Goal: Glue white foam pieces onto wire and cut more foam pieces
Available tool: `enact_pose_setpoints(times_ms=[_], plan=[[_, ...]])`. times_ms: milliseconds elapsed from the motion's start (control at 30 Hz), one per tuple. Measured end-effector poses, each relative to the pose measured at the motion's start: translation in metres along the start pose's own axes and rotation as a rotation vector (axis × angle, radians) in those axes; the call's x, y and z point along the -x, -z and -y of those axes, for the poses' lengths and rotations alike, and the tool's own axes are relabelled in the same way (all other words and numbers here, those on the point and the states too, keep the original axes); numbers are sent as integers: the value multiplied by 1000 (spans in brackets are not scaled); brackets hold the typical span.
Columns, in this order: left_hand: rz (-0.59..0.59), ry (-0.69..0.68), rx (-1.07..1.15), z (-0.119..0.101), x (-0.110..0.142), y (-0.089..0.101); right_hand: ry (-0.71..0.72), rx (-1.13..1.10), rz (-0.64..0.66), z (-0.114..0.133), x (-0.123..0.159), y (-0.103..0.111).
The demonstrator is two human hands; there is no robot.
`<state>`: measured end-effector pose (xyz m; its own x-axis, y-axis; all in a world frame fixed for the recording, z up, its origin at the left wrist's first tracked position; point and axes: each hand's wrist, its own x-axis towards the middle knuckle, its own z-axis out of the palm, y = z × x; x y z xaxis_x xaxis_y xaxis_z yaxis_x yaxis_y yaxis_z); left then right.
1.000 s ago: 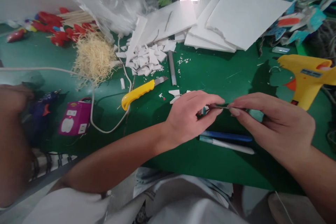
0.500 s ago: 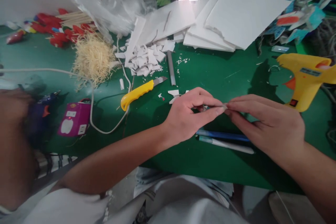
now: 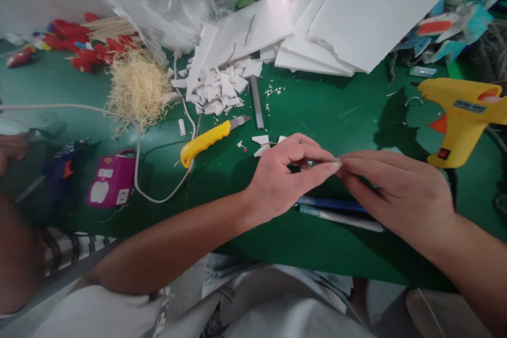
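Observation:
My left hand and my right hand meet fingertip to fingertip above the green table. Between the left thumb and forefinger is a small pale piece, mostly hidden by the fingers; its kind cannot be made out. The right fingers are pinched together against its other side. Below the hands lie a blue pen-like stick and a white one with a teal end. White foam scraps lie just beyond my left hand. To its left rests a yellow utility knife, blade out.
A yellow glue gun stands at the right. Foam sheets, foam bits, a grey stick and straw-like fibre lie farther back. A cable passes a purple power adapter. Another person's hand is at far left.
My two hands stay pinched together with only slight finger movement. At far left, the other person's hand has shifted left and back, exposing more of a dark blue glue gun.

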<state>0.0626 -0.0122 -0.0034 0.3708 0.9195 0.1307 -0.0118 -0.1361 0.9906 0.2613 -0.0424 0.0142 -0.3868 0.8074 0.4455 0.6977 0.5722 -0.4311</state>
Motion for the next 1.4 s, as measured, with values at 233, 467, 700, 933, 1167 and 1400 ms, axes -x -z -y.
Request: enact_pose_setpoints(times_ms=[233, 467, 700, 933, 1167, 1400], plan=[[8, -33, -35, 0, 0, 0, 38, 49, 16, -3, -1, -2], [-28, -249, -314, 6, 3, 1, 82, 52, -20, 0, -3, -2], [-11, -486, -605, 8, 0, 3, 129, 117, -40, 1, -3, 2], [77, -472, -710, 10, 0, 4, 145, 142, -21, 2, -2, 1], [78, -495, -682, 10, -2, 7, 98, 93, -33, 1, -1, 3], [107, -491, -675, 10, -2, 7, 124, 99, -52, 2, -1, 4]])
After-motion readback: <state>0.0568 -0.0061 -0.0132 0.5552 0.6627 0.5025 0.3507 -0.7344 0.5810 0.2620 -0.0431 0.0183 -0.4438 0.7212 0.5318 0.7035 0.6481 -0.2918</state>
